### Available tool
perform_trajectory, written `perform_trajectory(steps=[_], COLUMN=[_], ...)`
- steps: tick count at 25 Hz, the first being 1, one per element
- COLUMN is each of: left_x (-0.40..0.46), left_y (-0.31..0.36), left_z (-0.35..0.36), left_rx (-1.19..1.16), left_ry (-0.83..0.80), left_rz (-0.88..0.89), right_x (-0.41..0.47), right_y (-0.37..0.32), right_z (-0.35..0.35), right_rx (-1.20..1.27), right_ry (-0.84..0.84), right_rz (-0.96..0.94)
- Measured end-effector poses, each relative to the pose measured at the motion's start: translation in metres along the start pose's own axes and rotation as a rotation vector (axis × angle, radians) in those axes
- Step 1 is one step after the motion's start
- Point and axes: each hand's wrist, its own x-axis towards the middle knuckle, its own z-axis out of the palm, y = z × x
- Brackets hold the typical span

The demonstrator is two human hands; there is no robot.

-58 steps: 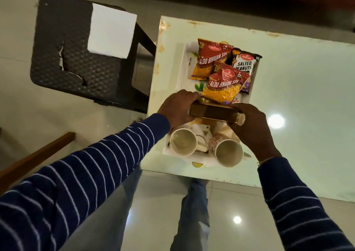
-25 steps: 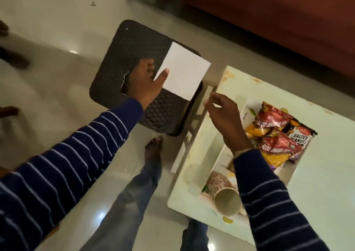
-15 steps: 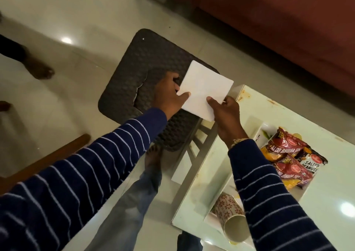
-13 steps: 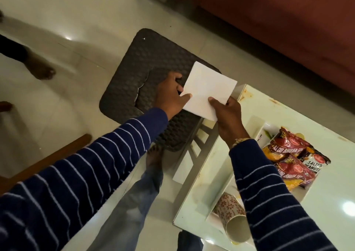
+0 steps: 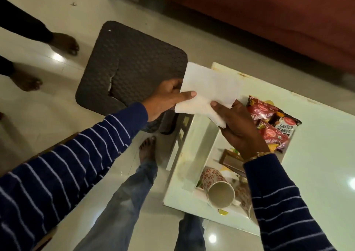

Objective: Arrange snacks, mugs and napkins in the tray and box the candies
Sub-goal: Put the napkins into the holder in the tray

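Observation:
Both my hands hold a white napkin in the air between the dark stool and the table's left corner. My left hand pinches its left edge; my right hand grips its lower right corner. Below my right hand lies the white tray on the table. In it are red snack packets, a salted peanuts packet, a brown candy box and a floral mug. A second mug is mostly hidden behind my right sleeve.
A dark woven stool stands left of the pale green table. Another person's bare feet are on the tiled floor at far left. A red-brown sofa runs along the back. My own foot stands between stool and table.
My left hand lifted the napkin off the stool, my right hand joined it, and both carried it right, toward the table corner. The candy box now rests in the tray.

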Motion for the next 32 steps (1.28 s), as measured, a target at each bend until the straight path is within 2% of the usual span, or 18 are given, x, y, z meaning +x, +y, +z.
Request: perform_trajectory(steps=[2, 6, 10, 14, 18, 21, 23, 26, 27, 29, 32], left_x=[-0.011, -0.035, -0.054, -0.064, -0.064, -0.063, -0.061, -0.057, -0.056, -0.056, -0.058], left_y=[-0.001, -0.012, -0.039, -0.065, -0.083, -0.095, -0.103, -0.111, -0.114, -0.118, -0.124], left_z=[0.035, 0.103, 0.151, 0.183, 0.195, 0.204, 0.210, 0.216, 0.217, 0.220, 0.223], left_rx=[-0.028, -0.020, 0.134, 0.174, 0.151, 0.196, 0.166, 0.066, 0.062, 0.130, 0.304], left_ry=[-0.085, -0.169, -0.224, -0.248, -0.195, -0.091, -0.020, 0.091, 0.117, 0.127, 0.155], left_rz=[0.025, 0.008, -0.032, -0.104, -0.186, -0.164, -0.164, -0.227, -0.237, -0.224, -0.150], right_x=[-0.033, -0.095, -0.144, -0.165, -0.162, -0.155, -0.153, -0.151, -0.151, -0.149, -0.142], right_y=[-0.002, 0.000, 0.013, 0.034, 0.051, 0.061, 0.067, 0.077, 0.078, 0.079, 0.082], right_z=[-0.030, -0.102, -0.160, -0.192, -0.209, -0.212, -0.214, -0.222, -0.222, -0.222, -0.222], right_rx=[0.006, -0.062, -0.045, -0.014, -0.032, 0.124, 0.145, -0.142, -0.128, 0.002, -0.020], right_ry=[0.022, 0.179, 0.228, 0.309, 0.377, 0.433, 0.477, 0.512, 0.530, 0.561, 0.648], right_rz=[-0.016, 0.041, -0.007, 0.019, 0.054, 0.118, 0.114, 0.057, 0.069, 0.125, 0.121])
